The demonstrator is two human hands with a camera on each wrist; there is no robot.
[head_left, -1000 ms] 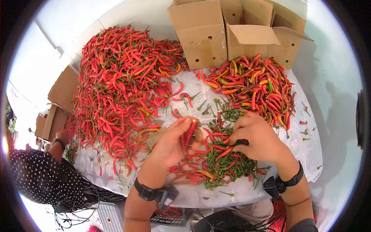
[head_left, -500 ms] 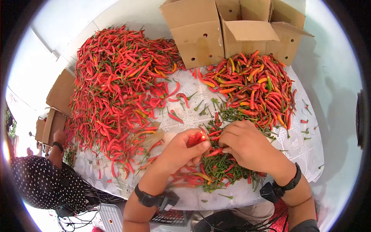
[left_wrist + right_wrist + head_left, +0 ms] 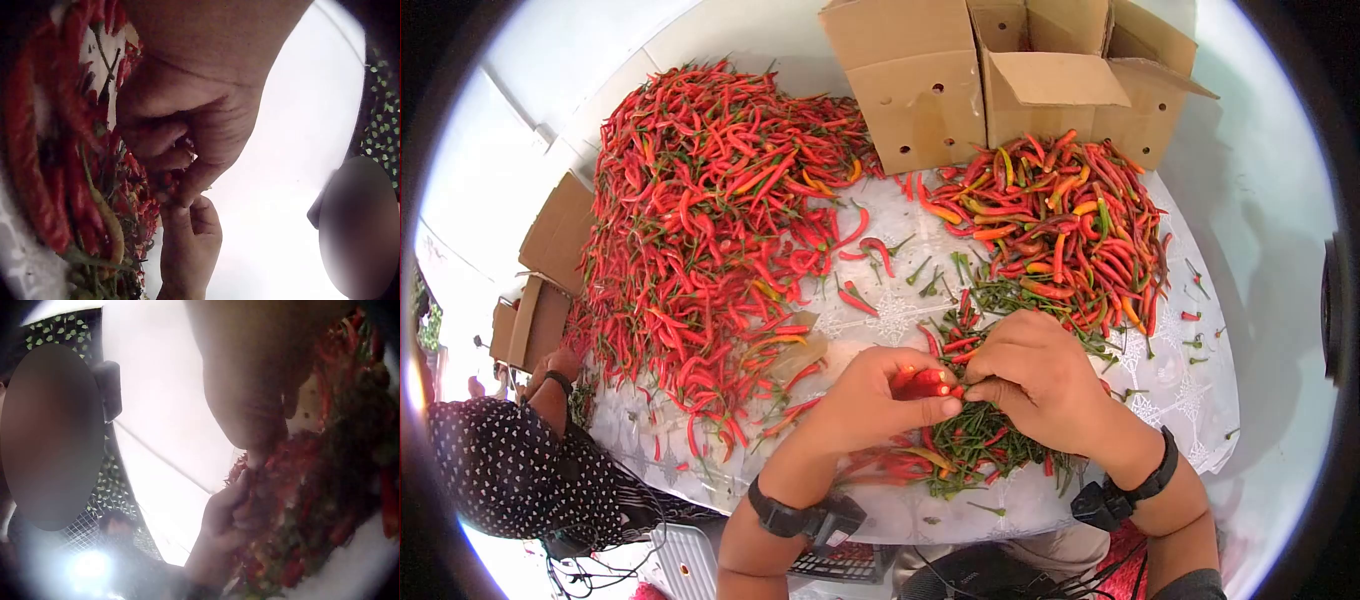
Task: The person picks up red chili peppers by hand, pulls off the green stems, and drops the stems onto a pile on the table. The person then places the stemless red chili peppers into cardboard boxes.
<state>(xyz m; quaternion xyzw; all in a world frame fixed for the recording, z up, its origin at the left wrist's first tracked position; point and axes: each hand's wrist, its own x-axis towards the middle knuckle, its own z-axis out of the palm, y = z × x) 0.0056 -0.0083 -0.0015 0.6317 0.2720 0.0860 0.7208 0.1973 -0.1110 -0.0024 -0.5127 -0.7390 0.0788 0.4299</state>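
In the head view my left hand (image 3: 878, 398) curls round several red chillies (image 3: 927, 383), their pale cut ends facing right. Close beside it, my right hand (image 3: 1040, 375) has thumb and forefinger pinched together at the chillies' ends; what lies between those fingertips is hidden. Under both hands spreads a heap of green stems (image 3: 975, 440) mixed with a few red chillies. The left wrist view shows the left hand (image 3: 194, 119) with its thumb meeting the other hand's fingertips. In the right wrist view the right hand (image 3: 250, 394) is dark and blurred.
A large pile of stemmed red chillies (image 3: 690, 230) covers the table's left side. A smaller pile (image 3: 1080, 225) lies at the back right, before cardboard boxes (image 3: 920, 110). Loose stems and chillies dot the white cloth (image 3: 890, 310). Another person (image 3: 505, 470) is at the left edge.
Both hands have come together above the stems; the right hand has moved slightly left and down from the heap. The left hand's chillies have turned from upright to pointing sideways.
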